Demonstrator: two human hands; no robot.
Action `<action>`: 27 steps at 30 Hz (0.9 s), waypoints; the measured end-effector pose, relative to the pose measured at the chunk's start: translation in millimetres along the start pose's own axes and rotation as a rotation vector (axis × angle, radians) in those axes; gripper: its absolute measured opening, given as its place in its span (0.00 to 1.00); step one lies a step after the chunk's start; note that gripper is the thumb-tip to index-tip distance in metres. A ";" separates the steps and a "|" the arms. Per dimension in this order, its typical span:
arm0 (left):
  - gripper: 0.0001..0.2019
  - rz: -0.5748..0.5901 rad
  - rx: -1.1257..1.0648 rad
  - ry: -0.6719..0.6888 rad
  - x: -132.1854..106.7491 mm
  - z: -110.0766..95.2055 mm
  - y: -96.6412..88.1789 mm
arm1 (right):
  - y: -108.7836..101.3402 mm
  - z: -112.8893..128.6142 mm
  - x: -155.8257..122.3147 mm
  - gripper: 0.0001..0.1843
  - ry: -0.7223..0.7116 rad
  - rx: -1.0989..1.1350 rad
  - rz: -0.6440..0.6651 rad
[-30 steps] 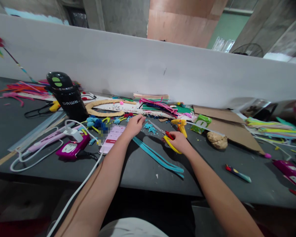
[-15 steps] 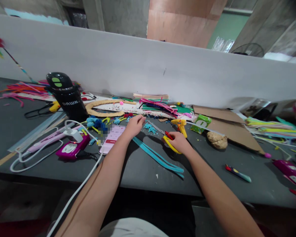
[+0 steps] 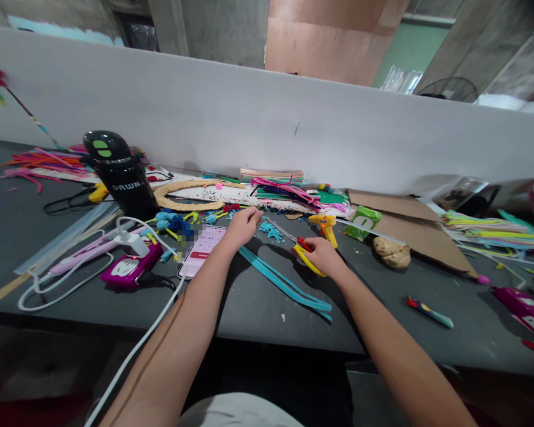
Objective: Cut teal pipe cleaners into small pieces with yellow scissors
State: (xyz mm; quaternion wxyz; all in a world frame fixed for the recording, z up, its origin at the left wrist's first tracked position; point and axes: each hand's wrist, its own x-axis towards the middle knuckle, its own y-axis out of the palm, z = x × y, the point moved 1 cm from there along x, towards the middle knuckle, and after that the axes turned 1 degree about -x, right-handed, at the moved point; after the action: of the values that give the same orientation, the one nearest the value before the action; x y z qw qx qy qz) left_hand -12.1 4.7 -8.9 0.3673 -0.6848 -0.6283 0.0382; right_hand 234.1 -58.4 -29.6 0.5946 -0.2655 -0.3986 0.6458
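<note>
My right hand (image 3: 321, 255) grips a pair of scissors (image 3: 307, 259) with yellow and red handles, their blades pointing up and left toward my left hand. Fingertips pinched together, my left hand (image 3: 245, 227) is beyond the phone; what they hold, if anything, is too small to make out. Between the hands, beside the scissor blades, lies a small heap of short blue cut pieces (image 3: 271, 231). A bundle of long blue pipe cleaners (image 3: 289, 284) stretches over the table from near my left wrist toward the front right.
A phone (image 3: 204, 243) showing a timer lies by my left forearm. A black tumbler (image 3: 121, 175), a purple power strip (image 3: 131, 267) and white cable are left. On the right are a yellow glue gun (image 3: 324, 227), a brown lump (image 3: 391, 252), cardboard (image 3: 431, 237) and a cutter (image 3: 429, 312).
</note>
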 end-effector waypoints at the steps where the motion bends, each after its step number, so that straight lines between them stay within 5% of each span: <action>1: 0.15 0.002 0.002 -0.002 0.0 0.0 0.0 | 0.0 0.5 0.0 0.19 -0.003 0.000 -0.002; 27: 0.20 -0.002 -0.056 -0.087 1.6 1.3 1.9 | -2.1 3.5 -1.1 0.20 -0.015 0.013 -0.042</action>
State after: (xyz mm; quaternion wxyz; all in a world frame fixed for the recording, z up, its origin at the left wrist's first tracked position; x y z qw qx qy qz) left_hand -10.8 6.9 -10.2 0.3205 -0.6918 -0.6451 0.0498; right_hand 232.6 -60.3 -26.1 0.6069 -0.2483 -0.4044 0.6375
